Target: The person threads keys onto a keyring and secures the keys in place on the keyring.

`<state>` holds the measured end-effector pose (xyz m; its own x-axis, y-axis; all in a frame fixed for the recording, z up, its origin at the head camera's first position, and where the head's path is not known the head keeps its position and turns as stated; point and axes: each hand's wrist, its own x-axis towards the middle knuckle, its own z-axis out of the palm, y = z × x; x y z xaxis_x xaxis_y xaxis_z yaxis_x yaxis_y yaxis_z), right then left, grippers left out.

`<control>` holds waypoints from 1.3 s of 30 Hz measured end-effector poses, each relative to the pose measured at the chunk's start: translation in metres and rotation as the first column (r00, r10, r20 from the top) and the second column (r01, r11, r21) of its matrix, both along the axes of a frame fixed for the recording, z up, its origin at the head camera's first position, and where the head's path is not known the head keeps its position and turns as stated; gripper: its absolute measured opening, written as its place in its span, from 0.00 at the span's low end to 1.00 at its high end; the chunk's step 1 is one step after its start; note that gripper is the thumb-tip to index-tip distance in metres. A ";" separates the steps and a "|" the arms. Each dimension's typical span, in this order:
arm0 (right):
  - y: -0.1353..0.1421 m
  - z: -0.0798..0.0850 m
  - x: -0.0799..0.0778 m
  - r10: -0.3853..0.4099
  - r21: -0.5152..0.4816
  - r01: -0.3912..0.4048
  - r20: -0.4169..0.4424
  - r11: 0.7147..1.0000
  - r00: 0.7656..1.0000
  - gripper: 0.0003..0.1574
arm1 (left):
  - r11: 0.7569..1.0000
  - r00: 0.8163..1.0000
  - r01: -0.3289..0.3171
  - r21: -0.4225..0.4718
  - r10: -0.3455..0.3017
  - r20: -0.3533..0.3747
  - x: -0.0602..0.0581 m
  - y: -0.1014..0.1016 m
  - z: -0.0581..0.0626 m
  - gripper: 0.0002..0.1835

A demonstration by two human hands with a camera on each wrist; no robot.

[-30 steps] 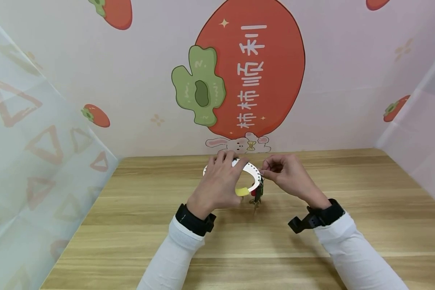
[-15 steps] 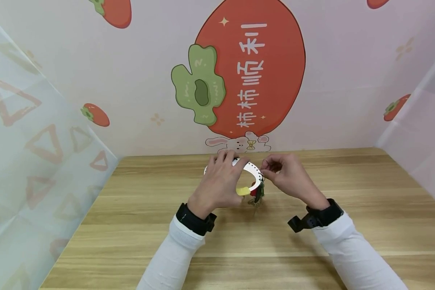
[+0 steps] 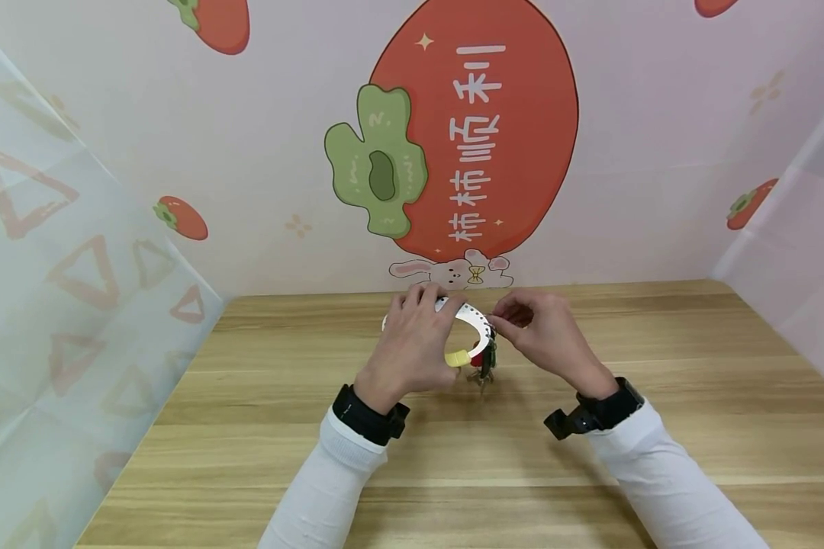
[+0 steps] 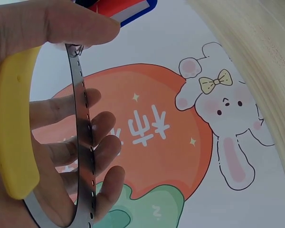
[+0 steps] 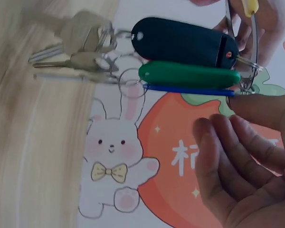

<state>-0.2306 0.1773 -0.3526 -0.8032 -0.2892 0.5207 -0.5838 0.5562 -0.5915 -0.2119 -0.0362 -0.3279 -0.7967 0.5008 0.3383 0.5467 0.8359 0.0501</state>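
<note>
My left hand (image 3: 412, 343) grips a large metal key ring (image 3: 479, 324) with a row of small holes and a yellow grip (image 4: 16, 123). The ring stands raised above the table. At its right side my right hand (image 3: 552, 335) pinches something small between thumb and finger, near the metal loops where key tags hang; the fingertip contact is partly hidden. In the right wrist view hang a black key tag (image 5: 178, 42), a green key tag (image 5: 190, 75) and a blue tag's edge (image 5: 190, 90), with blurred keys (image 5: 85, 33). A red-and-blue tag (image 4: 133, 12) shows in the left wrist view.
A wooden table (image 3: 281, 457) lies under both hands. Behind it hangs a printed backdrop (image 3: 268, 137) with persimmons and a rabbit. A pale patterned sheet (image 3: 75, 343) closes the left side, another sheet (image 3: 810, 252) the right.
Both hands and the key ring have shifted slightly left since half a second ago. The hanging tags and keys have swung a little. The grip of each hand looks the same.
</note>
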 end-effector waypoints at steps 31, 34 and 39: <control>0.002 -0.001 0.001 0.104 0.063 -0.088 -0.329 0.994 0.939 0.09 | 0.999 0.999 0.017 0.030 -0.015 -0.049 0.002 0.000 -0.001 0.44; 0.002 -0.001 0.000 0.092 0.021 -0.089 -0.277 0.996 0.957 0.09 | 0.999 0.999 0.021 0.042 -0.019 -0.048 0.002 0.000 0.000 0.44; -0.001 -0.001 0.001 0.041 -0.037 -0.051 -0.227 0.998 0.973 0.08 | 0.998 0.999 0.013 0.055 -0.011 -0.050 0.002 0.000 0.001 0.45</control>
<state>-0.2296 0.1759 -0.3538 -0.6495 -0.2970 0.7000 -0.7296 0.5028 -0.4636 -0.2099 -0.0362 -0.3265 -0.7723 0.4898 0.4045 0.5597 0.8259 0.0685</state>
